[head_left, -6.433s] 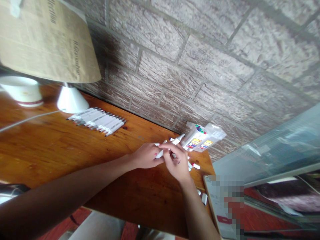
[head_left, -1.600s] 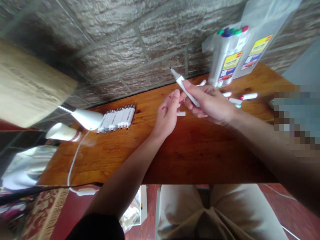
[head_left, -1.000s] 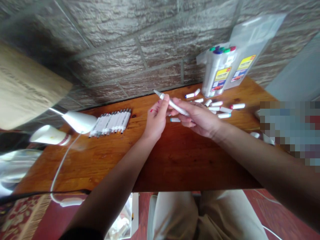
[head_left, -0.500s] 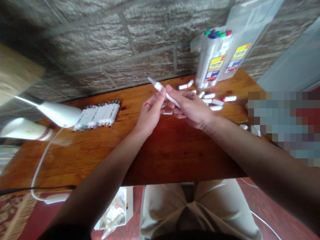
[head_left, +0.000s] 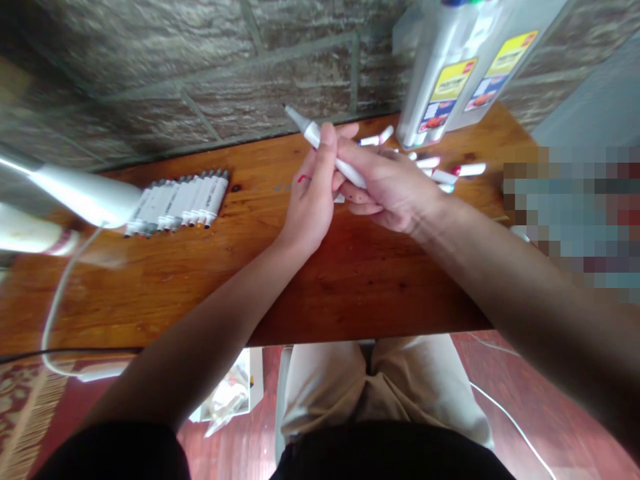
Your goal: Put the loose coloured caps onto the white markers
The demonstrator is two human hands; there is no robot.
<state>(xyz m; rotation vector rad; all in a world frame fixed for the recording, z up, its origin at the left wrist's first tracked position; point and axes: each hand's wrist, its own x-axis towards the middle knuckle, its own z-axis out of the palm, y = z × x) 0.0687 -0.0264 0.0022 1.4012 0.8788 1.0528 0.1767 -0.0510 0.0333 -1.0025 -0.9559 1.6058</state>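
A white marker (head_left: 313, 136) is held tilted above the table, its bare grey nib end pointing up and left. My right hand (head_left: 390, 180) grips the lower part of its barrel between thumb and fingers. My left hand (head_left: 311, 200) presses its thumb against the barrel nearer the nib, with fingers stretched behind the marker; red and dark ink marks show on the skin. Part of a small white piece (head_left: 339, 198) shows below the hands. Several loose white caps (head_left: 471, 169) with coloured ends lie beyond my right hand, some hidden by it.
A row of markers (head_left: 185, 200) lies on the wooden table (head_left: 350, 287) at left, beside a white lamp (head_left: 90, 193) and paper cup (head_left: 30, 230). A clear marker case (head_left: 425, 87) stands against the stone wall (head_left: 300, 67). A white cord (head_left: 55, 300) crosses the left side.
My view has shifted, so the case sits higher and the marker row further left. The left fingers now reach further past the marker. Both hands still hold the marker.
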